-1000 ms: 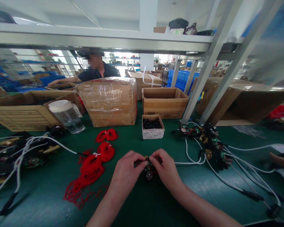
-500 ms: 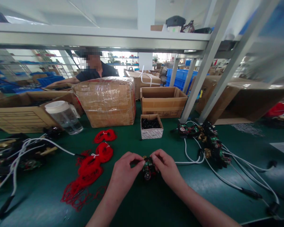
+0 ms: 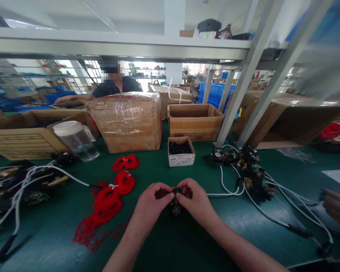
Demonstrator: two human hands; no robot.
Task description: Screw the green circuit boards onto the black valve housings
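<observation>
Both my hands meet at the centre of the green table (image 3: 164,249). My left hand (image 3: 153,206) and my right hand (image 3: 197,202) are closed around a small dark electronic part (image 3: 175,204) with a green board and a round end; fingertips pinch it from both sides. A white cable (image 3: 223,194) runs from it to the right. Bundles of red wire (image 3: 110,204) lie just left of my left hand. A small white box of black parts (image 3: 181,152) stands just beyond my hands.
More boards with white cables are heaped at right (image 3: 252,170) and left (image 3: 22,185). Cardboard boxes (image 3: 130,121) and a plastic jug (image 3: 75,139) stand behind. A person sits across the table (image 3: 113,85). Another person's hand (image 3: 338,206) enters at the right edge.
My hands stay on the small part, turning it slightly. Another person's hand left the right edge and has come back in.
</observation>
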